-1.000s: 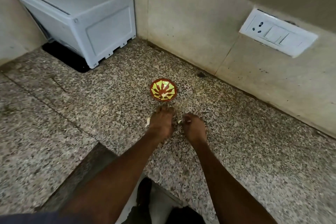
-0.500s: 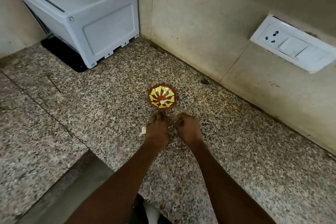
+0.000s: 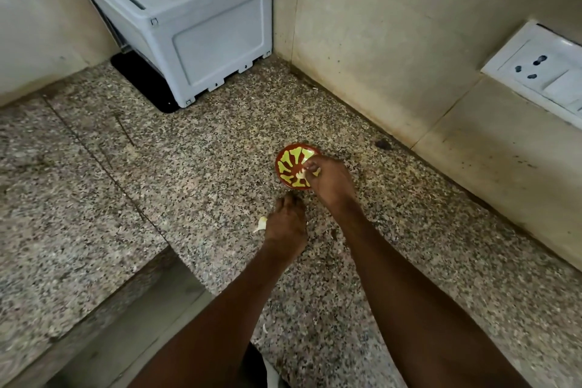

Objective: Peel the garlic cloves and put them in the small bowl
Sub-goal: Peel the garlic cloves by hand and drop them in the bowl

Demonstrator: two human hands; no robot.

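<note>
Seen from the head camera, a person's right hand (image 3: 327,179) is reaching over the near rim of the small bowl (image 3: 291,164) on the granite counter (image 3: 189,167), its fingertips pinching a pale garlic clove (image 3: 304,174) above the bowl's inside. The left hand (image 3: 286,224) is resting knuckles-up on the counter just in front of the bowl, beside a white scrap of garlic (image 3: 261,224); whether its curled fingers are gripping anything cannot be told. A peeled clove is likely light, firm and slightly slick, so a fingertip pinch across its middle is probably serving best.
</note>
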